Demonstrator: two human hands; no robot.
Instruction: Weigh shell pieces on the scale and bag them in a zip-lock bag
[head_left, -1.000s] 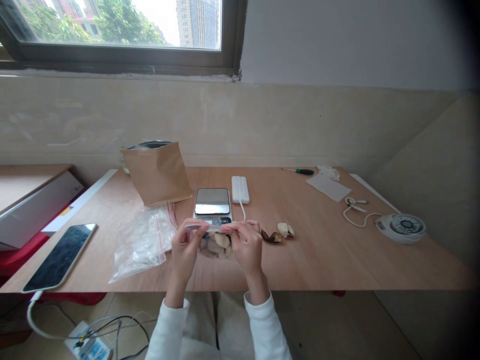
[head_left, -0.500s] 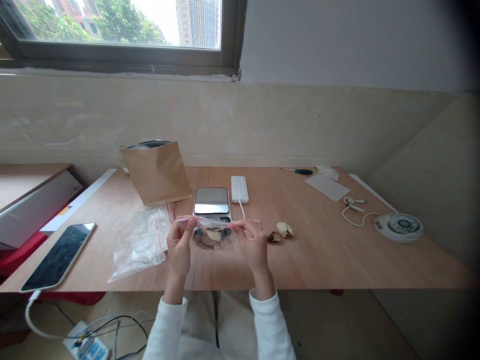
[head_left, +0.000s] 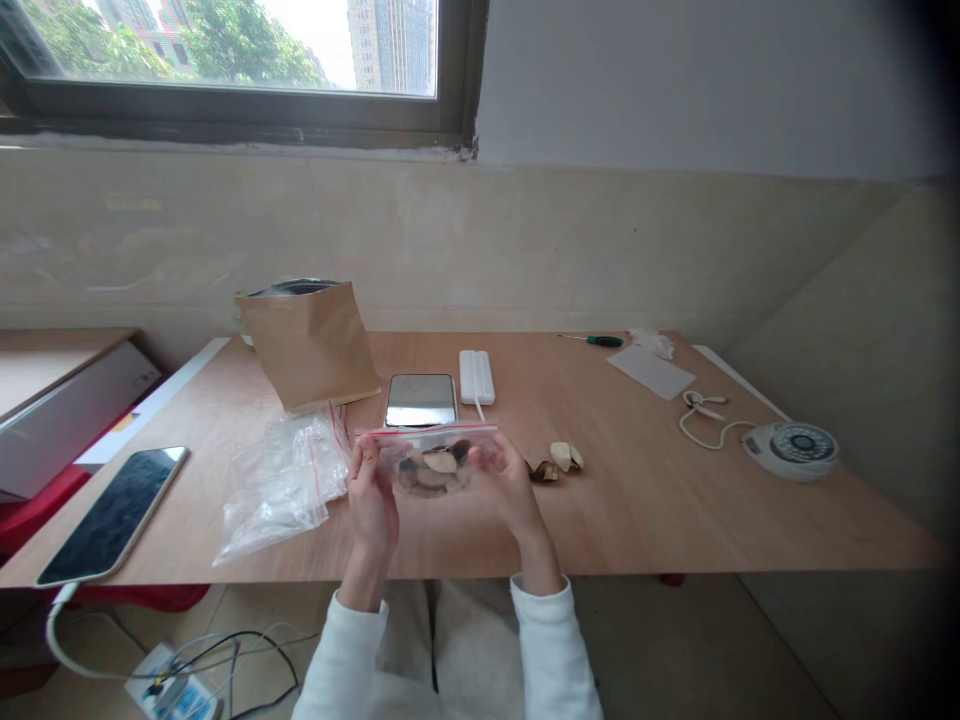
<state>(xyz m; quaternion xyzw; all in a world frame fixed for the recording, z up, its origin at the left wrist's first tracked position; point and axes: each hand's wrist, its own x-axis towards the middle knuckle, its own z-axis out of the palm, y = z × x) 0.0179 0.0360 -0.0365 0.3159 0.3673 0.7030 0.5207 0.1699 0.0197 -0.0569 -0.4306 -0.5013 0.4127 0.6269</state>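
Beige tiles (head_left: 525,250) line the wall behind a wood-grain surface (head_left: 697,500); above its near middle, a clear plastic zip bag with a red-lined top (head_left: 435,431) is held up, dark and pale flat pieces (head_left: 441,462) inside it; the left hand (head_left: 375,505) has its grip pinched on the bag's left end, and the right hand (head_left: 516,490) grasps its right end, fingertips partly blurred through plastic; just beyond sits a flat silver-topped scale (head_left: 421,397); crumpled clear plastic bags (head_left: 277,490) lie left, near an upright brown paper pouch (head_left: 307,345); brown-and-cream fragments (head_left: 564,457) lie right.
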